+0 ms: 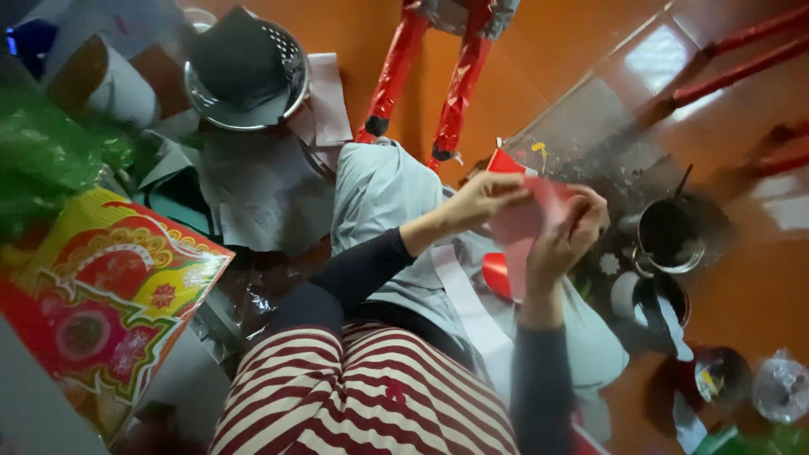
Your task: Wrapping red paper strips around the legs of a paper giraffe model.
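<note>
Over my lap, both hands hold a piece of red paper. My left hand pinches its upper left edge, fingers closed on the sheet. My right hand grips the right side, with the fingers curled over the paper. Another red scrap lies below on my light grey trouser leg. A white paper strip runs across my lap. Motion blurs part of the red paper.
A metal colander holding dark paper stands far left, with grey sheets below it. Two red-wrapped sticks lie ahead. A colourful printed sheet lies left. A metal pot, cups and small bowls stand right on the orange floor.
</note>
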